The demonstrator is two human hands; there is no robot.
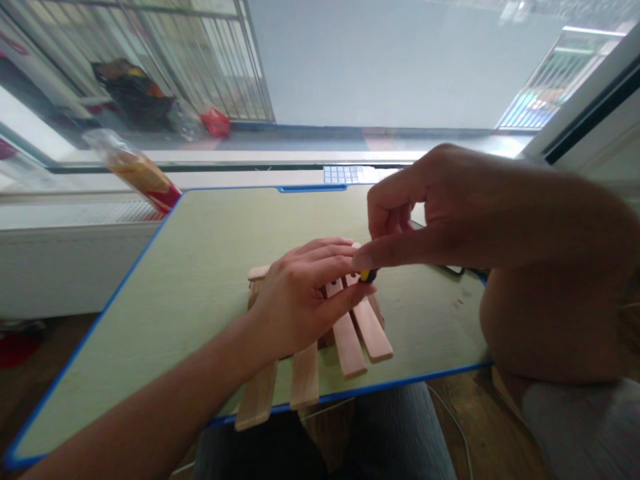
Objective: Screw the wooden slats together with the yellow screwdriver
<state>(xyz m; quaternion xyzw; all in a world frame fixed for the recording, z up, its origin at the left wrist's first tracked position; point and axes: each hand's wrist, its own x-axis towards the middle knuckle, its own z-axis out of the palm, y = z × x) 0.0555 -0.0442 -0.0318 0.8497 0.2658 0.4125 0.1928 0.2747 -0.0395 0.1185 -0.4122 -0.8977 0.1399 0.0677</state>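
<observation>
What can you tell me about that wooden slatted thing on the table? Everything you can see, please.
The wooden slatted thing looks made of smooth, pale wood. Four slats show side by side, with darker wood beneath. The two on the right have dark spots, perhaps holes or screws, toward their far ends. It rests on the table, the two left slats reaching over the near edge. The left hand lies across it, hiding much of the middle. Whether the right hand touches it is unclear.

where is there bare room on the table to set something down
The widest bare patch of table lies between the left arm and the table's left and far edges. A smaller one lies right of the bars. It is crowded mid-table, where left hand and right hand are over them.
</observation>
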